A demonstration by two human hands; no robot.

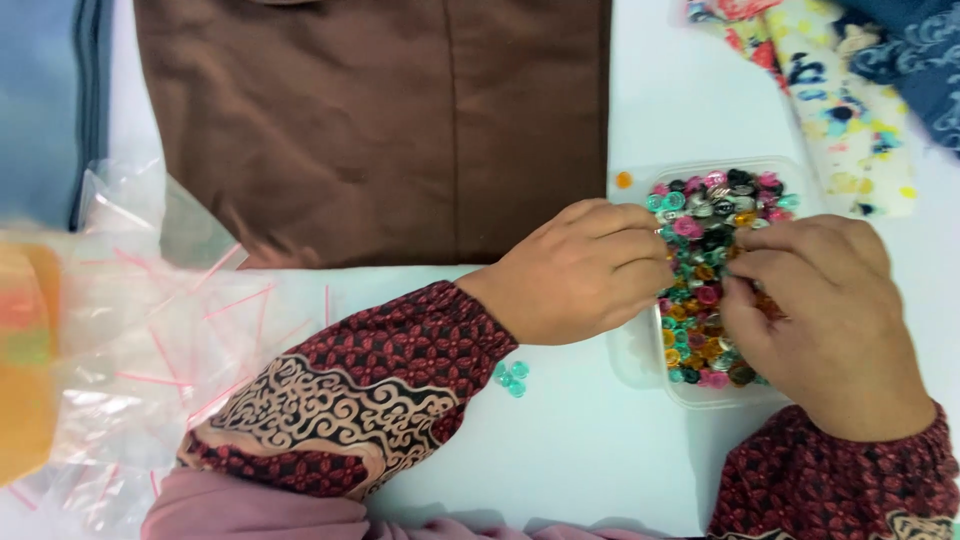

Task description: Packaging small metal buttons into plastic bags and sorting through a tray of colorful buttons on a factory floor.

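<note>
Nearest, at 6 o'clock: two patterned dark-red sleeves and a fold of pink cloth at the frame's bottom edge.

Left hand and right hand meet over a clear tray at about 3 o'clock, full of small coloured buttons: pink, teal, gold, black. Fingers of both hands curl together, tips down among the buttons; whether any one is pinched I cannot tell.

Progress, as a judgement: barely begun. Only a few teal buttons lie apart on the table, just below the left wrist, and one orange button sits beside the tray's far-left corner. Nearly all the stock remains in the tray.

At 9 o'clock: a heap of clear bags with pink strips, none visibly filled; a blurred orange object at the left edge.

Farther, 12 o'clock: brown fabric. At 10 o'clock, blue fabric; at 2 o'clock, floral fabric.

Surface: white, smooth. No room visible beyond it.
</note>
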